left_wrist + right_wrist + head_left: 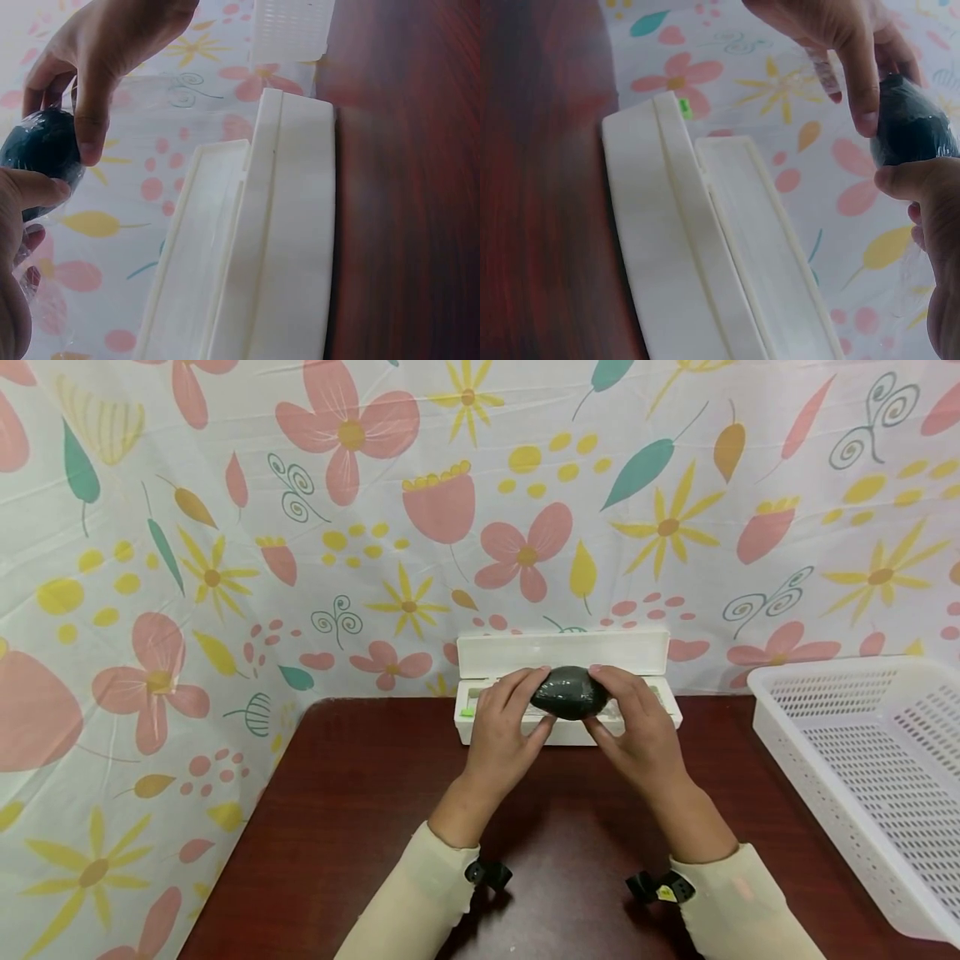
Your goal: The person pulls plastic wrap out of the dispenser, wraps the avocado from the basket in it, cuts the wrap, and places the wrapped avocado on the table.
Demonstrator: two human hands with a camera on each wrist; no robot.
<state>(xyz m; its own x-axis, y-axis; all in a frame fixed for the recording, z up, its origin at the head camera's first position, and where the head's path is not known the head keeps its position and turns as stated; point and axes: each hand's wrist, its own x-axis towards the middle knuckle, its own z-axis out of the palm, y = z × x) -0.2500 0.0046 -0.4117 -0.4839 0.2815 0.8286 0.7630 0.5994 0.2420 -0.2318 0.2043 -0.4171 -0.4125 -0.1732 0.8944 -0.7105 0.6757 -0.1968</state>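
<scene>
Both hands hold a dark, egg-shaped avocado (pixel 569 693) wrapped in shiny clear film, raised above a white cling film box (pixel 566 735). My left hand (pixel 501 727) pinches its left end between thumb and fingers. At the other end, my right hand (pixel 640 731) pinches it the same way. Loose clear film (pixel 52 319) hangs below the avocado near the left hand in the left wrist view. The box's lid (pixel 562 653) stands raised at the back, and a small green slider (pixel 685 109) shows at the box's left end. The hands hide much of the box's inside.
A white perforated plastic basket (pixel 780 739) stands at the right of the dark red-brown table (pixel 360 810). A flower-printed cloth (pixel 247 527) hangs behind the table and along its left side.
</scene>
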